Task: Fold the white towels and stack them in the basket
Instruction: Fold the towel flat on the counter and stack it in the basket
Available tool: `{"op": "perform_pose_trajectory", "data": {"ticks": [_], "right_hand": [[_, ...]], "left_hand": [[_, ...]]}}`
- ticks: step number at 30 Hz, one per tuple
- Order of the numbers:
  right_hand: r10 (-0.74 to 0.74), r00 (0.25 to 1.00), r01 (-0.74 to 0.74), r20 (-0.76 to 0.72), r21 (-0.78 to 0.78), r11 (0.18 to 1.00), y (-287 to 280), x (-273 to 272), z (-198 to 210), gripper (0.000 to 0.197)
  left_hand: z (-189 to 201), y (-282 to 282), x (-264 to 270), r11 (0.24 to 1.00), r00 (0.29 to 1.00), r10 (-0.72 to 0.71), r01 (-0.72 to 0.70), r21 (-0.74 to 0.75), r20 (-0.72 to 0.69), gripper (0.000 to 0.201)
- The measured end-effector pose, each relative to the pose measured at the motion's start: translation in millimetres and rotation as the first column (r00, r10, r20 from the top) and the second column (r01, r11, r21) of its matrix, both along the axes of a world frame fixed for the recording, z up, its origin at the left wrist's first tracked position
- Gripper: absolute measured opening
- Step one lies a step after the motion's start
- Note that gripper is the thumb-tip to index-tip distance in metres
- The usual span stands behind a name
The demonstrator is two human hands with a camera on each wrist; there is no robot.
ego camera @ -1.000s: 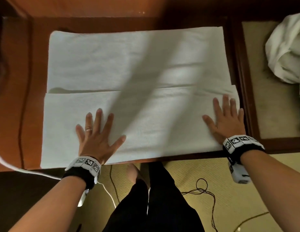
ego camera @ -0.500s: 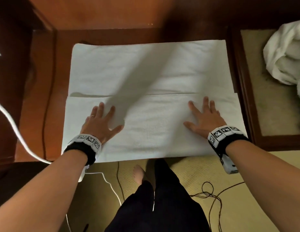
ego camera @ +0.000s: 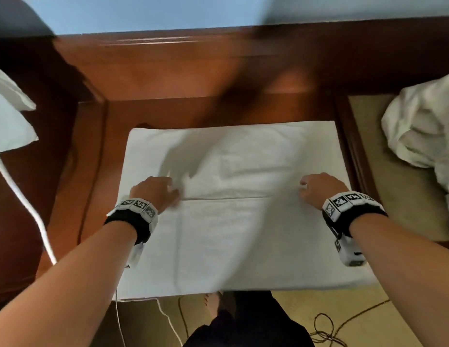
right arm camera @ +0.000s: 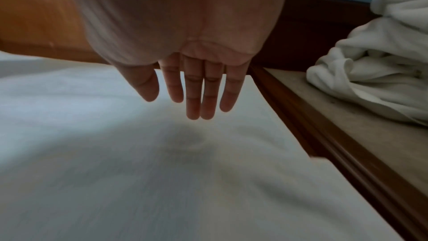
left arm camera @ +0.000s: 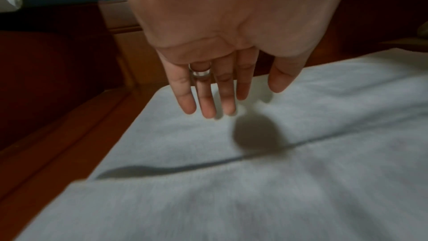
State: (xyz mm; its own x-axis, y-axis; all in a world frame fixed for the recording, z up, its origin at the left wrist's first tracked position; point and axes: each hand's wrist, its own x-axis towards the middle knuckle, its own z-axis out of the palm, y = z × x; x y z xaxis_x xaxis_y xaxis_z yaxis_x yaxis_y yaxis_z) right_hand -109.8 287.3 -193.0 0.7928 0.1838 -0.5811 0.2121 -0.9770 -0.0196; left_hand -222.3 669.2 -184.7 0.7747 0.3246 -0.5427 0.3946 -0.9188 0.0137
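Head view: one white towel (ego camera: 243, 234) lies flat on the wooden worktop (ego camera: 93, 171), long axis left to right, near edge folded over. Left grip (ego camera: 155, 192) and right grip (ego camera: 318, 187) hover above it, fingers straight, holding nothing. One crumpled towel heap (ego camera: 424, 131) sits right.

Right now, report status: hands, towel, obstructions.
Left hand and right hand open, fingers straight, holding nothing. White towel flat on table, near flap folded over. Crumpled towels off right, not obstructing.
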Motion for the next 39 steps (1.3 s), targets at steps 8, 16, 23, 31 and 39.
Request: {"op": "perform_pose_trajectory", "data": {"ticks": [8, 16, 23, 31, 39], "right_hand": [[0.089, 0.975, -0.113, 0.205, 0.110, 0.987, 18, 105, -16, 0.030], [0.170, 0.955, -0.182, 0.243, 0.026, 0.983, 3, 156, -47, 0.059], [0.215, 0.882, -0.258, 0.420, 0.047, 0.965, 9, 151, -48, 0.023], [0.156, 0.872, -0.288, 0.465, 0.228, 0.930, -3, 116, 12, 0.010], [0.091, 0.831, -0.223, 0.549, 0.179, 0.958, -48, -31, 19, 0.021]], "left_hand": [[-31, 16, 96, 1.000, 0.975, 0.012, -0.017, 0.023, 0.221, 0.054], [-58, 23, 133, 0.987, 0.992, -0.098, 0.087, 0.134, 0.078, 0.066], [-54, 16, 132, 0.983, 0.949, -0.133, 0.089, 0.160, 0.285, 0.018], [13, 14, 96, 0.994, 0.954, -0.113, 0.109, 0.032, 0.278, 0.016], [19, 5, -54, 0.910, 0.809, -0.410, 0.394, 0.129, 0.420, 0.031]]}}
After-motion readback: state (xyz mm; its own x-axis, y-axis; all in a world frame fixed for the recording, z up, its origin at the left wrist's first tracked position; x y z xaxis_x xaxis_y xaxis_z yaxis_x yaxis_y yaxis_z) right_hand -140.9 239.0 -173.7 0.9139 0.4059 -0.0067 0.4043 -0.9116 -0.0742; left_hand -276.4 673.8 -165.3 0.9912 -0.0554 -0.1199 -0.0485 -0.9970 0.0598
